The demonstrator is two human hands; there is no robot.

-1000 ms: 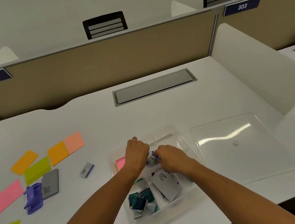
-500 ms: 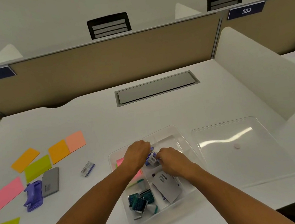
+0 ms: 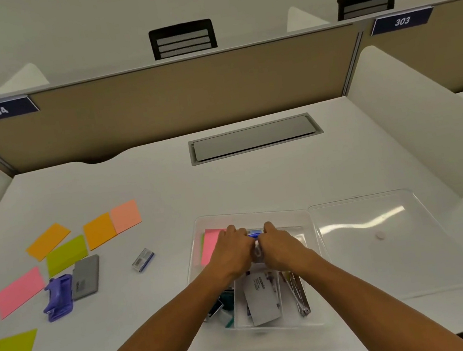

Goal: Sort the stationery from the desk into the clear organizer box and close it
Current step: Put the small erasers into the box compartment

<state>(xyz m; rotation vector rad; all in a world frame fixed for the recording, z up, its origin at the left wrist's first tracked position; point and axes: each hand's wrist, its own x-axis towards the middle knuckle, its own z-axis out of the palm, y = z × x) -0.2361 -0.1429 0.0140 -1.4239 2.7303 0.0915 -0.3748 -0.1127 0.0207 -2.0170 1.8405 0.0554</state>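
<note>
The clear organizer box (image 3: 309,218) sits on the desk in front of me, open. Both hands meet over its middle. My left hand (image 3: 231,249) and my right hand (image 3: 281,245) pinch a small blue-and-white staple box (image 3: 255,234) between their fingertips. Inside the organizer lie pink sticky notes (image 3: 210,242), a grey card box (image 3: 261,300), dark binder clips (image 3: 218,309) and metal clips (image 3: 298,294). The clear lid (image 3: 383,246) lies flat to the right of the organizer.
Left of the organizer on the white desk lie another small staple box (image 3: 143,259), a grey case (image 3: 86,277), a purple stapler (image 3: 58,297) and several loose coloured sticky notes (image 3: 65,253). A grey cable hatch (image 3: 255,138) is set into the desk's back, by the partition.
Both hands stay pinched together on the small staple box and have shifted slightly over the organizer's middle. My view has moved a little; the things on the desk lie as before.
</note>
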